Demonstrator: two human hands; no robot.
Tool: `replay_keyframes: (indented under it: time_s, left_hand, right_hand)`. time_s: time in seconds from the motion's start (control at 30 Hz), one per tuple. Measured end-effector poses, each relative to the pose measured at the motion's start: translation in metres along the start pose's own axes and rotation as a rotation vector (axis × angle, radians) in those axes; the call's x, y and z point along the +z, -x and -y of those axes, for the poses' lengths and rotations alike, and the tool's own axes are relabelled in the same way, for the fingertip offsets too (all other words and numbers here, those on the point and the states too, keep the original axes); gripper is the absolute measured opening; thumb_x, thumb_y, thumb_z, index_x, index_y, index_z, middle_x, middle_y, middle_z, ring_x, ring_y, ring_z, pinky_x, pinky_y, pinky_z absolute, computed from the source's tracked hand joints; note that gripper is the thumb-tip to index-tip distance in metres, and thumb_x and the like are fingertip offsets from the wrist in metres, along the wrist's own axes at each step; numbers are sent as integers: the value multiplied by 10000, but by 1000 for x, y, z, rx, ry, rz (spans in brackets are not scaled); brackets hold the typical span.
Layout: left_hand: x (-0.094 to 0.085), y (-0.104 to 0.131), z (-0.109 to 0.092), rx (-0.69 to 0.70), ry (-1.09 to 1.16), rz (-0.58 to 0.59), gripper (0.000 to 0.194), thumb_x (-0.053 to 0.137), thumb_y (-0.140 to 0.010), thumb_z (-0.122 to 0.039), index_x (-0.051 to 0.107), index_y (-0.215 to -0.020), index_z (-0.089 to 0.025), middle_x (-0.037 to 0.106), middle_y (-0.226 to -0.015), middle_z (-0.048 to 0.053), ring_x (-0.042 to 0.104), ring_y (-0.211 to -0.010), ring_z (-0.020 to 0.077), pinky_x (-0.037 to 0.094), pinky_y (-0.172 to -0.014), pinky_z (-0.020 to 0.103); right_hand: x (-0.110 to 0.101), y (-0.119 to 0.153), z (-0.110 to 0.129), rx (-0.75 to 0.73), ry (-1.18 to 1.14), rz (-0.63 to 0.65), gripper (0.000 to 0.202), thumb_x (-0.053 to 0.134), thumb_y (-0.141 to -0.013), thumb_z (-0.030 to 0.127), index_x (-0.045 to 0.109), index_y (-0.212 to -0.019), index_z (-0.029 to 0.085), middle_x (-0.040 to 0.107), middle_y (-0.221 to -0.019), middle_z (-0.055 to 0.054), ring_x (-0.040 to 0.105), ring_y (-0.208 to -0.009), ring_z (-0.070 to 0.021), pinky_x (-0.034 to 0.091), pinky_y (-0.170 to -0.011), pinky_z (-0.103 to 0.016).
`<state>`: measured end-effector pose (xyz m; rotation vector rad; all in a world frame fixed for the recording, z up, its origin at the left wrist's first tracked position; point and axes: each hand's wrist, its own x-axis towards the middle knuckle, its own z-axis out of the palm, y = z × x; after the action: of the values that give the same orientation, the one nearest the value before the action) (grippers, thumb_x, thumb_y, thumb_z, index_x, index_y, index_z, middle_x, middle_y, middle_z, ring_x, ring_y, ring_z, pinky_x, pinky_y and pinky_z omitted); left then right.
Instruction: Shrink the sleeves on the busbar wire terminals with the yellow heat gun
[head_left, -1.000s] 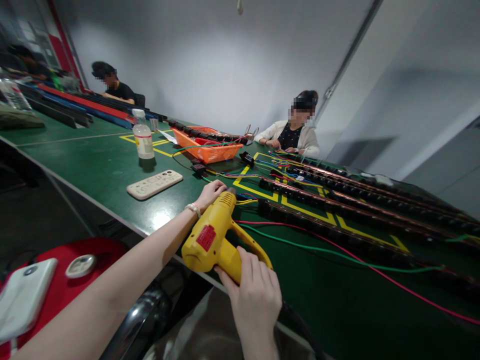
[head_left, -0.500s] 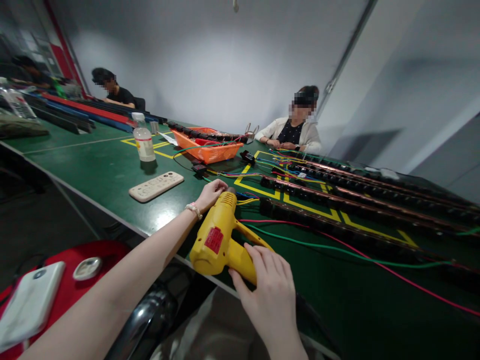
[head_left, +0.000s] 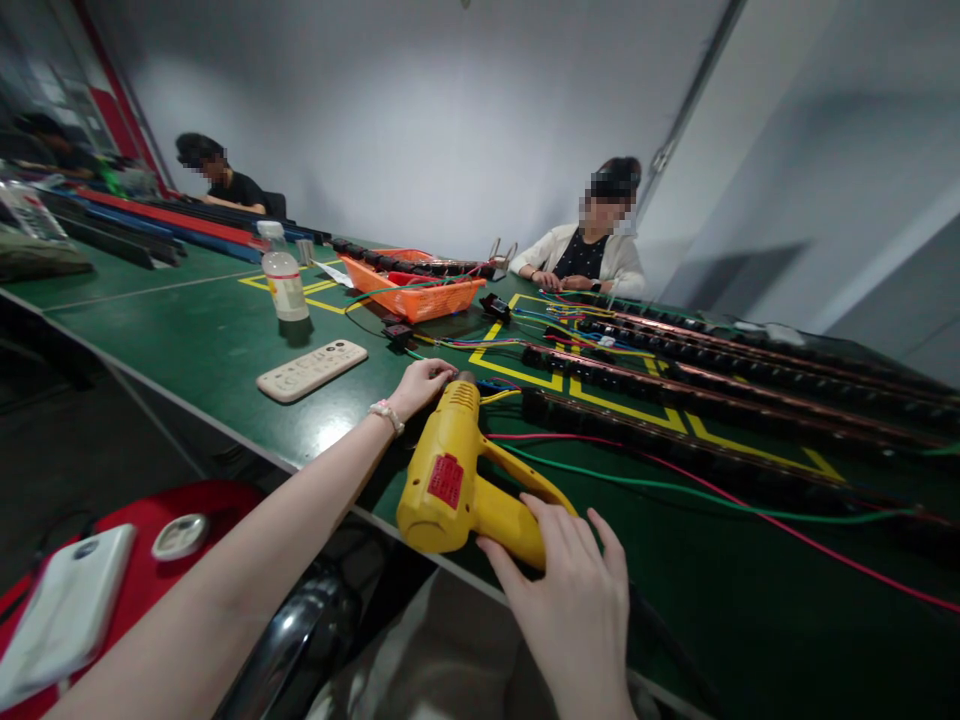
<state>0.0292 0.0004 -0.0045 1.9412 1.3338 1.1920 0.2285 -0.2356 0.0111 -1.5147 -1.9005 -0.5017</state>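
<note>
A yellow heat gun (head_left: 442, 470) lies across the table's near edge, its nozzle pointing away from me toward some wires. My right hand (head_left: 566, 575) is closed round the end of its handle. Beyond the nozzle's left side, my left hand (head_left: 421, 388) pinches at the end of the wires; the fingertips are partly hidden, and what they hold is too small to make out. Blue and yellow wires (head_left: 499, 393) run from there to a long black strip (head_left: 600, 425) on the right. Red and green wires (head_left: 637, 480) trail past the heat gun.
On the green table (head_left: 187, 340) are a phone in a beige case (head_left: 311, 371), a bottle (head_left: 285, 285) and an orange basket (head_left: 412, 295). Several long strips (head_left: 712, 370) extend right. A person in white (head_left: 585, 245) sits opposite. Left below, a red stool (head_left: 210, 510) bears a white device (head_left: 67, 610).
The heat gun and my right hand have shifted slightly to the right. My left hand stays nearly in place beside the nozzle.
</note>
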Motion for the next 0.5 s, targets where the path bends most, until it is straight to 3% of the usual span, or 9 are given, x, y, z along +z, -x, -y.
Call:
replay_keyframes:
  time_s: [0.2, 0.5]
  left_hand:
    - [1, 5, -10, -20, 47, -57, 232, 509, -816, -287, 657, -889, -124, 676, -814, 58, 595, -656, 130, 459, -598, 218]
    - [2, 6, -15, 80, 58, -131, 205, 486, -824, -251, 641, -839, -117, 658, -790, 58, 598, -727, 137, 457, -687, 231]
  right_hand:
    - [-8, 5, -15, -1, 61, 13, 435, 538, -809, 570, 564, -1008, 185, 632, -901, -5, 574, -850, -153, 312, -946, -367]
    - [-15, 16, -22, 32, 164, -7, 437, 544, -808, 558, 560, -996, 163, 631, -890, -28, 560, -829, -171, 333, -874, -367]
